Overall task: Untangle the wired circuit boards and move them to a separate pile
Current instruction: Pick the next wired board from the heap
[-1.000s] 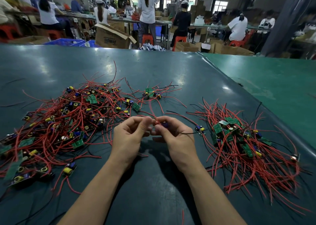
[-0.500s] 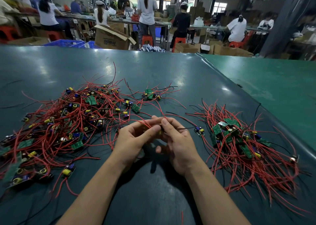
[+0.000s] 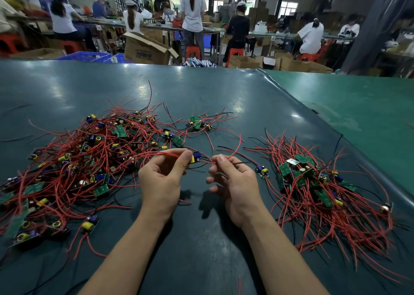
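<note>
Above the dark counter (image 3: 201, 238), the left hand (image 3: 160, 182) pinches a small circuit board (image 3: 195, 157) by its red wires, between the tangled pile (image 3: 85, 160) and the separate pile (image 3: 318, 187). The right hand (image 3: 237, 182) pinches its black wire (image 3: 240, 163) with fingers (image 3: 220, 160) curled.

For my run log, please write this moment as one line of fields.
left hand: pinches small blue-and-yellow circuit board | right hand: pinches its thin wires | tangled pile left | sorted pile right
</note>
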### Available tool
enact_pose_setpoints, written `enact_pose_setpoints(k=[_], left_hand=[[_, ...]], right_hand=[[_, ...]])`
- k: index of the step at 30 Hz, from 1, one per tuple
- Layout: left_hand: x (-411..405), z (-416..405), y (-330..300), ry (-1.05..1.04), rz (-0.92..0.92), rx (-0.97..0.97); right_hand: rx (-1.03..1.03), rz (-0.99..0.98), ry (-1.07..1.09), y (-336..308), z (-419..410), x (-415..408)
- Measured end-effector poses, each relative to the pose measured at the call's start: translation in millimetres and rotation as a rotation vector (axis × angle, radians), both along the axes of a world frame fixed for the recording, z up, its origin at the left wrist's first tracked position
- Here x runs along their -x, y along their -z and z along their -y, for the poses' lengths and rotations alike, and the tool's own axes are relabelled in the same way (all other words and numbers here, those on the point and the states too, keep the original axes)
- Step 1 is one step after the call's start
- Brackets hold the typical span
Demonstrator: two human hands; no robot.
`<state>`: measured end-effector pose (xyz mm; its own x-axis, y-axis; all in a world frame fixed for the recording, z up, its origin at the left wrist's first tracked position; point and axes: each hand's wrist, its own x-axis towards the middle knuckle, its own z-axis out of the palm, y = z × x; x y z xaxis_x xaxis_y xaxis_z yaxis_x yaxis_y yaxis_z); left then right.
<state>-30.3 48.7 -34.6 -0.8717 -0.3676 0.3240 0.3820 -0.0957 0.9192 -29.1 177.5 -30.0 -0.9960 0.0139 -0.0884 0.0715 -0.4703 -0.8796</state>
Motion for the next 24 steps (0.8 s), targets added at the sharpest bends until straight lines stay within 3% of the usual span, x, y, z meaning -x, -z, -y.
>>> enact_pose_setpoints(k=[6, 13, 20, 24], left_hand=[[-2.5, -4.1, 3.6, 0.109, 0.016, 0.175], [-4.1, -3.6, 4.7, 0.095, -0.092, 0.238], [-7.3, -5.7, 0.3, 0.173, 0.016, 0.151], [-6.7, -0.9, -0.4, 0.244, 0.048, 0.133]], right_hand=[[0.145, -0.010, -0.050, -0.6, -1.4, 2.0], [0.048, 0.130, -0.002, 3.0, -1.5, 3.2], [0.058, 0.095, -0.004, 2.8, -7.7, 3.7], [0.049, 0.067, -0.124, 0.8, -7.4, 1.1]])
